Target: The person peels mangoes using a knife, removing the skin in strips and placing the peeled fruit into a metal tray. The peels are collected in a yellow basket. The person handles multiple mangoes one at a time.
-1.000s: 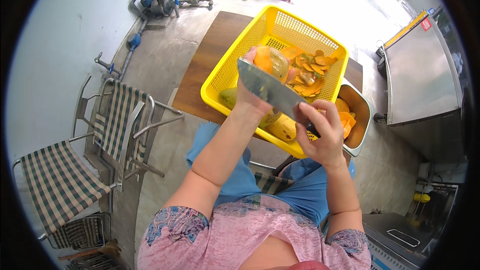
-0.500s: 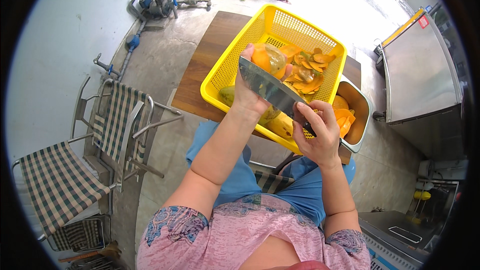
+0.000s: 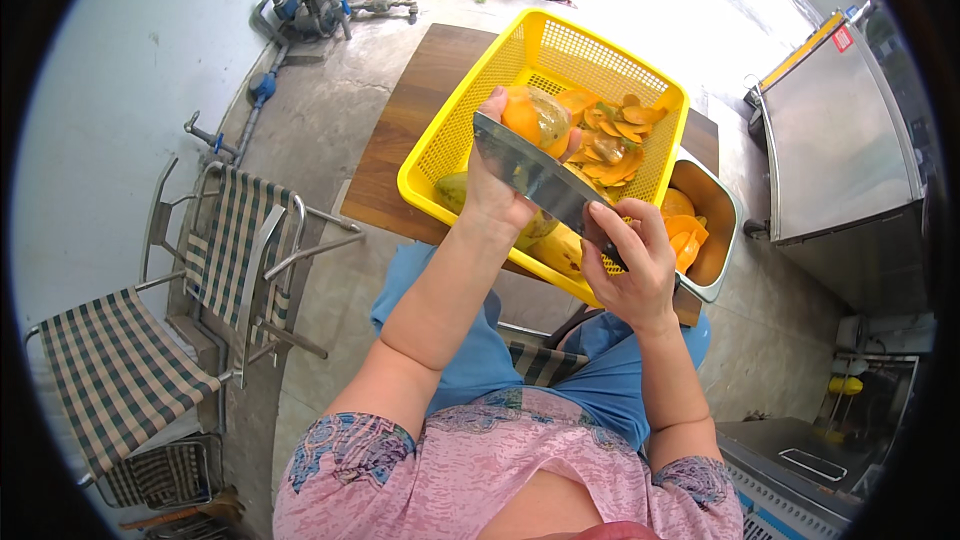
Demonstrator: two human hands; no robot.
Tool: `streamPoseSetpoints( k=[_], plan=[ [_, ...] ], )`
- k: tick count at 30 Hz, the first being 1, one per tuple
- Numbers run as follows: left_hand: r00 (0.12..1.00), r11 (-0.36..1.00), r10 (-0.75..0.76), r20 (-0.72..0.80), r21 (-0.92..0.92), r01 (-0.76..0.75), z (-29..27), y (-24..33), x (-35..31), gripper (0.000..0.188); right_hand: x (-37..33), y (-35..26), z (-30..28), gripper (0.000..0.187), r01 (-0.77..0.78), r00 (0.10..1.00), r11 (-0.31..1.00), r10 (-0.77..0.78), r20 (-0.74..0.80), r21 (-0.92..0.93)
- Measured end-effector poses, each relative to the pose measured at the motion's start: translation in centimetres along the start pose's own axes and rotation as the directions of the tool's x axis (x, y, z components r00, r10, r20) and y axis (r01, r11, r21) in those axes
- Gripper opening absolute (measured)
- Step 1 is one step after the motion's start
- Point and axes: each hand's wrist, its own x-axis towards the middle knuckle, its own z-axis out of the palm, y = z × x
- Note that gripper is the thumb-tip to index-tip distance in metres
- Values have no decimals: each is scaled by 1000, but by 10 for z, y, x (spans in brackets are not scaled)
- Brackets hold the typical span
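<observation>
In my left hand (image 3: 494, 188) rests a peeled orange fruit (image 3: 527, 121), seemingly papaya, with a pale, glossy patch on top; the fingers curl round its sides. My right hand (image 3: 641, 275) grips the dark handle of a broad-bladed knife (image 3: 540, 178). The blade slants across in front of the fruit and over the left palm; whether its edge touches the flesh I cannot tell. Beneath both hands is a yellow mesh basket (image 3: 600, 56). Orange and green peelings (image 3: 622, 140) are heaped inside it, along with unpeeled yellow-green fruits (image 3: 560, 248), partly hidden by my hands.
The basket stands on a wooden table (image 3: 400, 145). Beside it on the right, a metal tray (image 3: 735, 230) contains orange fruit pieces (image 3: 684, 240). Checked folding chairs (image 3: 240, 230) are at the left, pipes (image 3: 300, 10) by the wall, and a steel cabinet (image 3: 840, 140) at the right.
The whole view has shifted very slightly. Both hands keep their hold on the fruit and the knife, with the blade nearly in the same place.
</observation>
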Motion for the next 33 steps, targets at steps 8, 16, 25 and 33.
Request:
streamPoseSetpoints(
  k=[8, 16, 25, 33],
  plan=[
    [996, 999, -37, 85, 18, 35, -8, 1, 3, 39, 7, 2, 2, 45, 8, 999, 1000, -9, -34, -22],
    [988, 997, -39, 152, -65, 50, -7, -7, 1, 47, 16, -5, -1, 45, -18, 999, 997, 21, -38, 74],
    [937, 973, -15, 348, -210, 93, -8, -9, -1, 46, 12, -7, -6, 46, -50, 998, 991, 55, -42, 122],
    [943, 945, -49, 329, -289, 150, -1, -3, -2, 45, 11, -11, -13, 45, -66, 997, 986, 72, -34, 151]
  ],
)
